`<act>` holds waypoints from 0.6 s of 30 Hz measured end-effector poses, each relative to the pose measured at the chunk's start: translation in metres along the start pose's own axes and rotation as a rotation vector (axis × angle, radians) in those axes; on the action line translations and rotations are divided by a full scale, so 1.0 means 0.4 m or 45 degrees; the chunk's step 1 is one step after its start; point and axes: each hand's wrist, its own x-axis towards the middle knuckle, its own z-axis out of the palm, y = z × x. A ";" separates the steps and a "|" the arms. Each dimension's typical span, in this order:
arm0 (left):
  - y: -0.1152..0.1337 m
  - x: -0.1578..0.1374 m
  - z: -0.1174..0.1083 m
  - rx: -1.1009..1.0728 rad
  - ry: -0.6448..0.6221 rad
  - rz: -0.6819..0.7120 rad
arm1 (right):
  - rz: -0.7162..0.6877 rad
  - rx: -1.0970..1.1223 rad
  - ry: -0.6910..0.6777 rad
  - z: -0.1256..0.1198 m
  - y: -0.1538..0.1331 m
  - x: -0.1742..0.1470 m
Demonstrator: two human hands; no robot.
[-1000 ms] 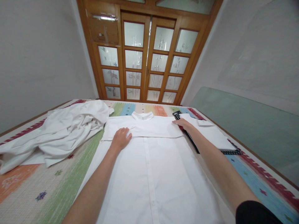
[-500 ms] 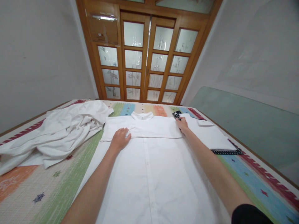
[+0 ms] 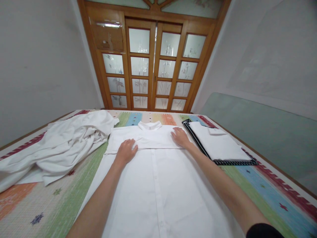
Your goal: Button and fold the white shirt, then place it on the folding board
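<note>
A: In the head view, where was the white shirt point(image 3: 173, 185)?

B: It lay flat from the centre down to 6 o'clock, on a striped cover point(image 3: 74, 185), with its collar point(image 3: 155, 127) pointing to 12 o'clock.

A: How would it have handled?

B: Light and soft, I would judge: thin cloth, quick to crease, hardly slippery, not fragile. The collar looked stiffer. The best hold seemed to be at the 2 side edges, taken evenly, so the front stayed smooth.

A: And its looks?

B: Plain white. A narrow button strip point(image 3: 158, 198) ran down the front, with small pale buttons. Below the collar a folded band point(image 3: 162, 140), perhaps the sleeves, crossed the chest from 9 to 3 o'clock, lightly wrinkled near the middle.

A: What were the hands doing?

B: The left hand point(image 3: 126, 151) rested on the band's lower part, left of centre, fingers relaxed and gripping nothing. The right hand point(image 3: 180, 137) lay on the band towards 1 o'clock, fingers loosely spread, with no cloth visibly pinched.

A: Anything nearby?

B: At 10 o'clock, a crumpled white cloth point(image 3: 74, 135); at 2 o'clock, a folded white garment point(image 3: 220, 143) on black-and-white fabric point(image 3: 235, 162). Wooden doors point(image 3: 152, 66) stood at 12 o'clock.
</note>
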 end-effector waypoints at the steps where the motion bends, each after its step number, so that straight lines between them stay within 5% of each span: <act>1: 0.000 0.000 0.000 0.001 -0.005 -0.002 | -0.079 0.060 -0.078 0.012 -0.011 0.006; 5: -0.002 -0.002 0.002 0.006 -0.022 -0.008 | -0.107 0.194 -0.335 0.061 -0.008 0.027; 18: -0.017 -0.003 0.019 -0.016 0.011 0.009 | 0.213 0.155 -0.306 0.113 0.132 0.062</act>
